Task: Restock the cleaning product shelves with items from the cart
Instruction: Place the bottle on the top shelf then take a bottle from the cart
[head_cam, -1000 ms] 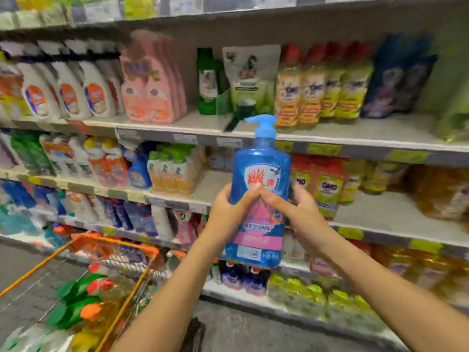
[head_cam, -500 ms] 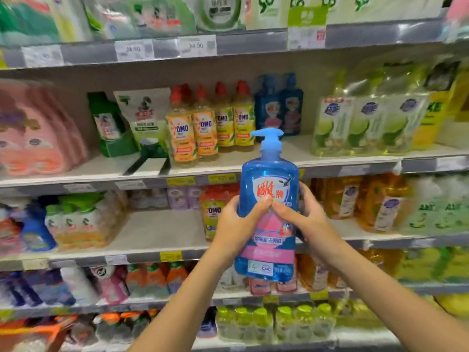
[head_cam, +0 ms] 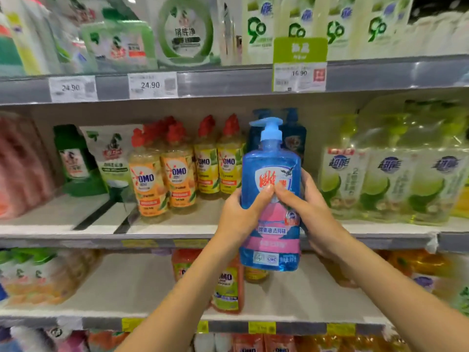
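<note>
before shelves, two hands grip one bottle (head_cam: 271, 199).

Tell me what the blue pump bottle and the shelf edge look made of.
The blue pump bottle: apparently translucent glossy plastic; its blue tint lets light through. The shelf edge: smooth matte grey strip, painted metal or plastic, cannot tell.

Upright blue pump bottle (head_cam: 270, 174) with pink label, before middle shelf (head_cam: 177, 228)
</note>
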Demonstrator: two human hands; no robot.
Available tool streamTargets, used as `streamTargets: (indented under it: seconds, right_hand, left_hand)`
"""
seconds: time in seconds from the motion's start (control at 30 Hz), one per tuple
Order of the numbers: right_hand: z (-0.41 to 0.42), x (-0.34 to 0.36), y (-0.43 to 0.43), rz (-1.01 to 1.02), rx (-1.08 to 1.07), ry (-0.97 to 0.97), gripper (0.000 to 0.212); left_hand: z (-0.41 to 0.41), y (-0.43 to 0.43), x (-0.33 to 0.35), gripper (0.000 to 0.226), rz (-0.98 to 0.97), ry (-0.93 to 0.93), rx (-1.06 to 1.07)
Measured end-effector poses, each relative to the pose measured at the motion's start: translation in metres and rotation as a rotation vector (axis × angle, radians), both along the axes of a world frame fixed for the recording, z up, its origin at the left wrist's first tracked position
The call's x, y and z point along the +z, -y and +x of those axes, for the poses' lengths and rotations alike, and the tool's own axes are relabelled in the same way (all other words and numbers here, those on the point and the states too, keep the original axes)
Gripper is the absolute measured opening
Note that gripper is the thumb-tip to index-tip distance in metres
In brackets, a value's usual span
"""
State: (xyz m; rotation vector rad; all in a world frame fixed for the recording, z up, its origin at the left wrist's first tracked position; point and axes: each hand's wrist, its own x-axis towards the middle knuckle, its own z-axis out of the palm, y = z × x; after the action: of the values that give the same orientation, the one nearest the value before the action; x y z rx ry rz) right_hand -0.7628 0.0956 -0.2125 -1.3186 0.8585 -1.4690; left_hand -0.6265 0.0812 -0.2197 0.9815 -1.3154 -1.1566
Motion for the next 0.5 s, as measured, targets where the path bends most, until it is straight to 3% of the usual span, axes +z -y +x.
streamTargets:
  seconds: [0.27, 0.4, 0.5]
  right_hand:
    - [-0.015, 0.006, 0.084, -0.066, -0.008, -0.104, 0.073]
    - [-0.023, -0.007, 0.105, -0.011, -0.049, -0.177, 0.081]
    - [-0.016, -0.004, 0.106, -0.006, -0.192, -0.315, 0.086]
  left_hand:
    - [-0.005, 0.097, -0.001, 0.037, -0.080, 0.078, -0.154]
    - [-0.012, 0.128, -0.019, 0.078, -0.116, 0.148, -0.150]
    - [-0.021, 0.142, -0.024, 0.084, -0.176, 0.209, -0.122]
